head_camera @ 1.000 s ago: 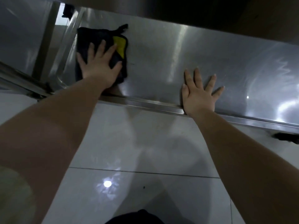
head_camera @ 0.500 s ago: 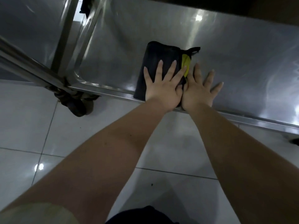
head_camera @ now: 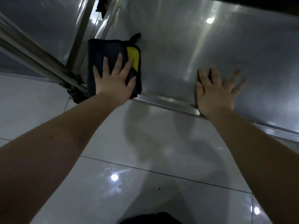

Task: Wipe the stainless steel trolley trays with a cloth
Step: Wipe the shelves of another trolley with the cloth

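A low stainless steel trolley tray (head_camera: 202, 50) fills the upper part of the view. A folded dark cloth (head_camera: 103, 50) with a yellow patch and a small loop lies at the tray's left end, near the front rim. My left hand (head_camera: 115, 78) presses flat on the cloth with spread, straight fingers. My right hand (head_camera: 215, 89) rests flat on the bare steel to the right, its heel on the front rim, well apart from the cloth.
Trolley frame tubes (head_camera: 37, 62) slant down at the left and meet the tray corner above a dark caster (head_camera: 77, 97). An upright post (head_camera: 80, 34) stands behind the cloth. Glossy white floor tiles (head_camera: 145, 159) lie below the tray rim.
My left hand has slid the cloth left from beside my right hand back to the tray's left end. My right hand stays planted on the steel.
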A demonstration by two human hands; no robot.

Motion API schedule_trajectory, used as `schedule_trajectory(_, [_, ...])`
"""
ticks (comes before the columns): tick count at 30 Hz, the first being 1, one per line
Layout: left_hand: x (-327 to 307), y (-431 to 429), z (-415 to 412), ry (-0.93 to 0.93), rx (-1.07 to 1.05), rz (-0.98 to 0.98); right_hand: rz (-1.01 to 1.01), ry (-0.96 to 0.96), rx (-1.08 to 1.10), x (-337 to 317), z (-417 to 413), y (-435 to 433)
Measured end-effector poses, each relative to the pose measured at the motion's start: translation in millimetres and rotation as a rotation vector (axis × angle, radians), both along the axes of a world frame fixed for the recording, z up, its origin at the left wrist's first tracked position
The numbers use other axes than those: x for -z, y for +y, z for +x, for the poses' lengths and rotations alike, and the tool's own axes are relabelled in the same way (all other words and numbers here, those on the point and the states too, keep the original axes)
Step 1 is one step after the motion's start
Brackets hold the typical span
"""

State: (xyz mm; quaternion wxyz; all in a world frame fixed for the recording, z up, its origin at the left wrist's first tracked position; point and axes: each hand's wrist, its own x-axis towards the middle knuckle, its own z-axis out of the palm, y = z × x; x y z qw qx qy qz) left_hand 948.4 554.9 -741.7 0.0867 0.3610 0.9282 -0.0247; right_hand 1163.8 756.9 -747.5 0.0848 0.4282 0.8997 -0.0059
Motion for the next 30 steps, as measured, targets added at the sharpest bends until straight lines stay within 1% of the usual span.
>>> schedule_trajectory(3, [-2, 4, -2, -0.035, 0.259, -0.023, -0.028, 0.032, 0.020, 2, 0, 0])
schedule_trajectory(5, [-2, 17, -11, -0.044, 0.316, -0.009, -0.064, 0.063, 0.045, 3, -1, -1])
schedule_trajectory(9, [2, 63, -30, -0.021, 0.184, 0.061, -0.066, 0.056, 0.028, 4, -4, 0])
schedule_trajectory(13, [4, 105, -45, -0.006, 0.084, 0.034, -0.057, 0.064, 0.018, 6, -2, -2])
schedule_trajectory(15, [3, 120, -36, -0.012, 0.066, 0.032, -0.058, 0.063, 0.018, 6, -1, -1])
schedule_trajectory(16, [2, 124, -24, -0.017, 0.099, 0.037, -0.066, 0.062, 0.017, 6, -1, 0])
schedule_trajectory(18, [1, 126, 10, -0.007, 0.267, 0.060, -0.068, 0.063, -0.021, 4, -1, 1])
schedule_trajectory(20, [5, 116, 45, 0.007, 0.462, 0.108, -0.065, 0.081, -0.124, 4, 1, 0])
schedule_trajectory(21, [6, 108, 55, 0.013, 0.527, 0.125, -0.072, 0.101, -0.178, 4, 2, 0])
schedule_trajectory(23, [6, 96, 45, 0.006, 0.573, 0.140, -0.093, 0.139, -0.225, 3, 4, 0])
schedule_trajectory(25, [5, 90, 9, 0.016, 0.477, 0.132, -0.104, 0.153, -0.213, 3, 3, 1])
schedule_trajectory(28, [1, 80, -62, 0.005, 0.165, 0.080, -0.118, 0.155, -0.189, 4, 3, 2])
schedule_trajectory(30, [0, 75, -88, -0.008, 0.080, 0.034, -0.113, 0.150, -0.186, 5, 3, 1])
